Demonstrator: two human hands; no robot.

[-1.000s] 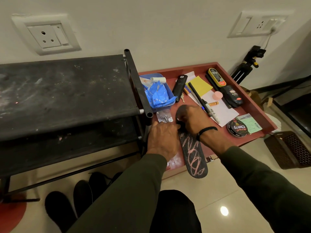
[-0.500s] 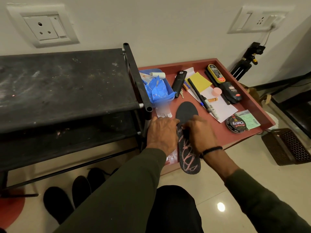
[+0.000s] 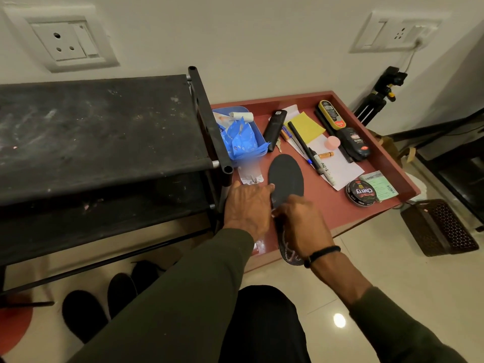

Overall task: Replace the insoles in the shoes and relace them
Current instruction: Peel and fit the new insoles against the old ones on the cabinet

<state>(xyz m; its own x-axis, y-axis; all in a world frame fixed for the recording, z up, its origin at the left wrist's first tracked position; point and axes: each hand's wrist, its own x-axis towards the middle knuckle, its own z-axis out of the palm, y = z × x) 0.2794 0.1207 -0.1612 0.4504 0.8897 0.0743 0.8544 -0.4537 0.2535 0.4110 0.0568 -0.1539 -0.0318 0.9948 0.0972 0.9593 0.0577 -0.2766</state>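
Head view: both hands [image 3: 247, 208] on insole [image 3: 286, 176].

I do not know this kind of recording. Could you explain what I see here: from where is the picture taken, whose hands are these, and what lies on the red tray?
There is no machine. A person wears one camera on the head, looking forward and down at their own two hands. Both the left hand and the right hand are on a dark insole, which lies on the red tray; whether the fingers grip it is unclear. Also on the tray: a shoe polish tin, pens, yellow paper and a blue box. Dark shoes stand on the floor under a black rack.
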